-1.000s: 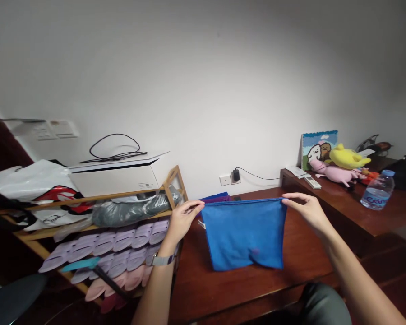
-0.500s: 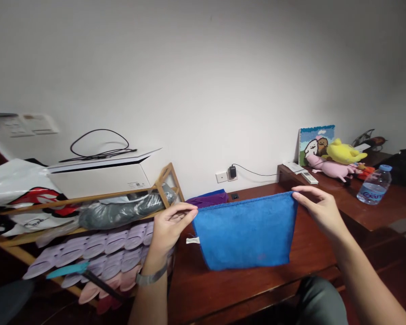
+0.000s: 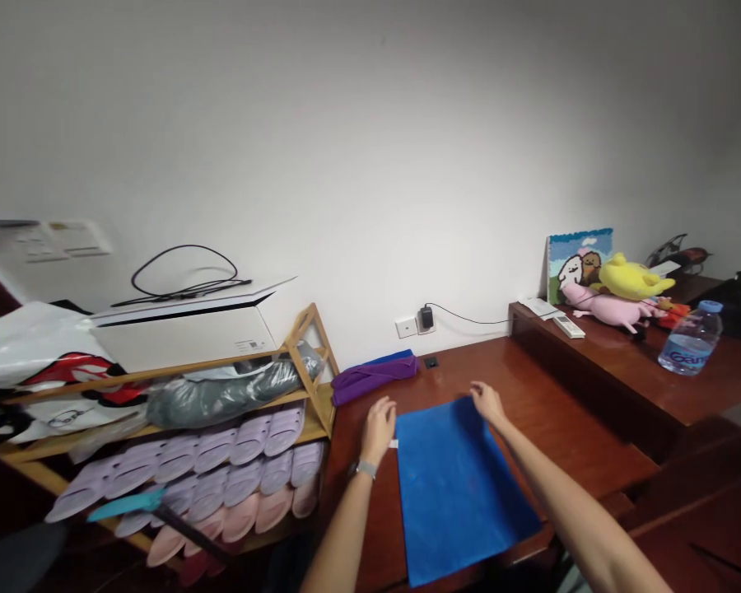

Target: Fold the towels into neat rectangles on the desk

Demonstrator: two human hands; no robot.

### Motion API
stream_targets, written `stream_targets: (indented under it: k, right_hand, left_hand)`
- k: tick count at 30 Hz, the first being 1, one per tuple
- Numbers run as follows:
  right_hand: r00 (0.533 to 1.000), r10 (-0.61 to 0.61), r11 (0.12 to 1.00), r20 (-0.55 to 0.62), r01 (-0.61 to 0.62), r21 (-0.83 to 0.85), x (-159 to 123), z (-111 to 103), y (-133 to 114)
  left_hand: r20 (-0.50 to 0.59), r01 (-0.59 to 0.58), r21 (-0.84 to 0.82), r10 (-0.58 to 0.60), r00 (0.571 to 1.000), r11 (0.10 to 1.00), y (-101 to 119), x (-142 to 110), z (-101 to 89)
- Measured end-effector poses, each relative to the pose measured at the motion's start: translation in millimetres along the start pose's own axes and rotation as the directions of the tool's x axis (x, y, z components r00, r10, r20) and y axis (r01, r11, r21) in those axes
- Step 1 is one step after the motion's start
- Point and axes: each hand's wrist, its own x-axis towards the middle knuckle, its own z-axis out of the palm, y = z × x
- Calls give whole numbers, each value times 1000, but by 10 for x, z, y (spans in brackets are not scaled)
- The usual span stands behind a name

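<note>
A blue cloth (image 3: 454, 486) lies spread on the brown wooden desk (image 3: 370, 494), its near edge reaching the desk's front. My left hand (image 3: 379, 428) is at the cloth's far left corner, fingers closed in a pinch there. At the far right corner, my right hand (image 3: 487, 402) pinches the edge with its fingertips. A small white tag (image 3: 393, 444) sticks out from the cloth's left side, beside my left hand. Behind my left hand, a folded purple cloth (image 3: 375, 376) with some blue showing rests against the wall.
Left of the desk stands a wooden rack (image 3: 312, 371) with rows of slippers (image 3: 247, 441) and a white box (image 3: 185, 333). On the raised section at right are a water bottle (image 3: 688, 342), plush toys (image 3: 617, 301) and a remote (image 3: 569, 327). A plugged-in charger (image 3: 426, 317) hangs from the wall.
Both hands have moved forward and down. The blue cloth, previously hanging upright between them, now lies flat on the desk, and the purple cloth behind shows more fully.
</note>
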Motion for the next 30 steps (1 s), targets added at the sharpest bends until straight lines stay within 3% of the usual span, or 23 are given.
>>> stream_targets:
  k: [3, 6, 10, 13, 16, 18, 21, 23, 24, 26, 28, 30]
  right_hand:
    - [1000, 8, 993, 7, -7, -117, -611, 399, 318]
    - [998, 50, 910, 48, -25, -414, -1240, 732, 673]
    - [993, 87, 811, 74, -28, -584, -1627, 916, 914]
    - [990, 55, 809, 132, 33, -587, -1526, 859, 913]
    - [962, -23, 828, 273, 171, -535, -1224, 697, 868]
    - [907, -111, 830, 406, 309, -465, -969, 575, 836]
    - [763, -238, 793, 601, 510, -333, -628, 464, 783]
    - [719, -275, 759, 638, 570, -316, -514, 471, 767]
    - [744, -273, 749, 610, 562, -350, -504, 495, 778]
    - [855, -236, 750, 462, 463, -473, -564, 559, 856]
    - [951, -157, 759, 266, 289, -583, -676, 602, 1009]
    - [985, -63, 754, 161, 153, -639, -770, 592, 1198]
  left_hand:
    - [110, -85, 85, 75, 991, 993, -77, -385, 405]
    - [324, -256, 251, 168, 931, 934, -195, -664, 735]
    - [497, -327, 385, 104, 861, 863, -416, -775, 940]
    - [486, -276, 462, 20, 874, 843, -528, -768, 932]
    - [401, -174, 578, -91, 912, 797, -507, -843, 864]
    - [326, -95, 668, -175, 929, 738, -414, -1001, 814]
    - [231, -14, 756, -247, 941, 655, -198, -1382, 734]
    - [208, 0, 779, -257, 944, 628, -48, -1633, 661]
    - [207, -2, 783, -257, 944, 622, 18, -1722, 618]
    - [213, -18, 779, -237, 948, 627, 113, -1777, 531]
    - [218, -57, 751, -167, 962, 658, 160, -1649, 477]
    - [242, -137, 695, -50, 969, 706, 164, -1382, 500]
